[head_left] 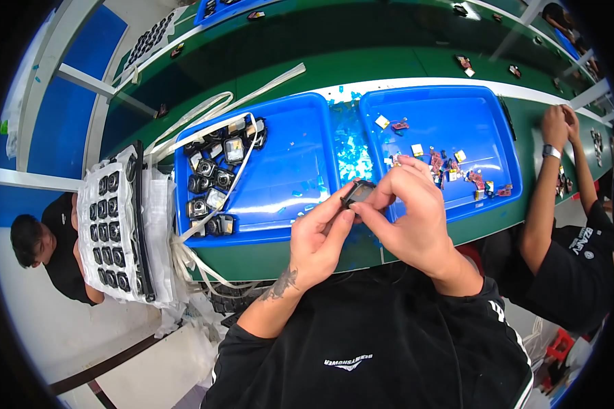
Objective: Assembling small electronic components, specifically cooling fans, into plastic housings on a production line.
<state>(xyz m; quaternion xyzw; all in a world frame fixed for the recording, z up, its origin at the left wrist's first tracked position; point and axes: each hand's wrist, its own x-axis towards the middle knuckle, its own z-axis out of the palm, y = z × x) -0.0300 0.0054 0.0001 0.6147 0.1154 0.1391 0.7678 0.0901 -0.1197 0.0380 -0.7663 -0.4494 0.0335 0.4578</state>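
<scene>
Between my two hands is a small black square housing [359, 193] with a greyish face, held up over the gap between two blue trays. My left hand [318, 244] pinches its lower left edge between thumb and fingers. On the other side my right hand [414, 208] grips it with closed fingertips; whether they also hold a smaller part is hidden. The left blue tray [286, 146] contains several black square housings [223, 178] with round lenses or glassy faces. In the right blue tray [450, 112] lie loose small red circuit boards [480, 184] with pale, yellowish pieces.
Blue film scraps [351, 146] litter the green bench [252, 61] between the trays. White strapping [184, 255] trails over the left tray. Stacked padded sheets of black parts [109, 228] stand at left, near a person [54, 238]. A co-worker's hands [559, 123] are at right.
</scene>
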